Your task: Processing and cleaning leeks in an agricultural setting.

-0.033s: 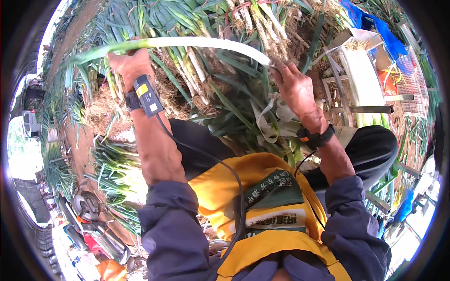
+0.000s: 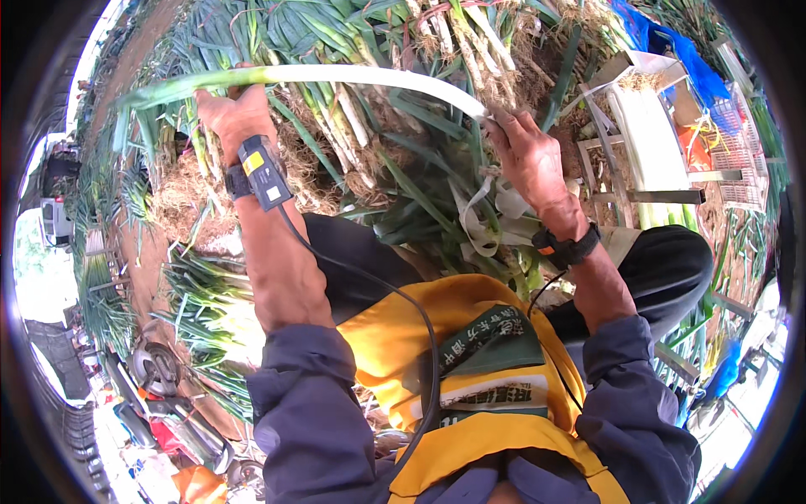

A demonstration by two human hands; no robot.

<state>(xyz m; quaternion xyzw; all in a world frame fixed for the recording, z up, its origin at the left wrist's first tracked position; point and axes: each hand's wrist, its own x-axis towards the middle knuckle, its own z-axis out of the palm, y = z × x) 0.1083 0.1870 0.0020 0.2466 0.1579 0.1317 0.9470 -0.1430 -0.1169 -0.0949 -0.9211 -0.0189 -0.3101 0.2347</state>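
Observation:
A long peeled green onion (image 2: pixel 361 76) stretches across the front of me, its white shank bowed upward and its green leaf end off to the left. My left hand (image 2: pixel 238 119) is closed around it where the white turns to green. At the root end, the fingers of my right hand (image 2: pixel 535 160) pinch the tip. Loose pale peeled skins (image 2: pixel 478 231) hang among dark leaves below my right hand. Unpeeled green onions (image 2: pixel 340 126) with soil and roots lie just beyond the held one.
More bundled green onions (image 2: pixel 294 29) fill the far side, and others (image 2: pixel 214 294) lie left of my left forearm. A metal rack (image 2: pixel 646 139) with white peeled stalks stands at the right, beside a pale plastic crate (image 2: pixel 739 160). A cable (image 2: pixel 420 315) runs down from my left wrist.

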